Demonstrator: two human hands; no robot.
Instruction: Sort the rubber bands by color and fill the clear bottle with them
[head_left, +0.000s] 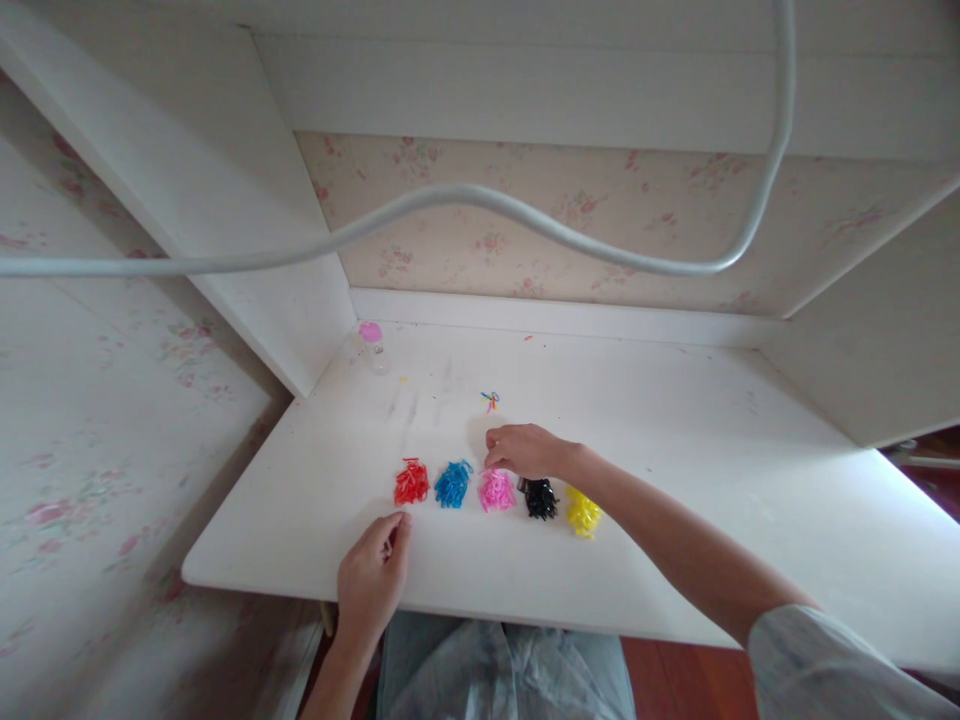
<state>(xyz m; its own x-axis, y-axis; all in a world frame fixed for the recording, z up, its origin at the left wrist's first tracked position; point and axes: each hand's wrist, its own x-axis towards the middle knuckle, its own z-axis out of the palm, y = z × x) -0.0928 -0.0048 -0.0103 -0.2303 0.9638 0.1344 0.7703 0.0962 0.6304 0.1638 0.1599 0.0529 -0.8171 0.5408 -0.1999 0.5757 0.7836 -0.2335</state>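
Note:
Piles of small coloured pieces lie in a row on the white desk (pixel 675 420): red (pixel 412 482), blue (pixel 453 484), pink (pixel 497 490), black (pixel 540 498) and yellow (pixel 583 512). My right hand (pixel 525 450) is just above the pink pile, fingers curled together; what they hold, if anything, is too small to name. Behind it is a little group of mixed-colour pieces (pixel 490 401). My left hand (pixel 373 572) rests near the front edge, below the red pile, its fingers closed; anything inside them cannot be made out.
A clear bottle with a pink cap (pixel 370 332) lies at the desk's back left. A white cable (pixel 480 195) crosses the upper view. Upright panels (pixel 247 250) flank the desk. One small red piece (pixel 528 338) is near the back.

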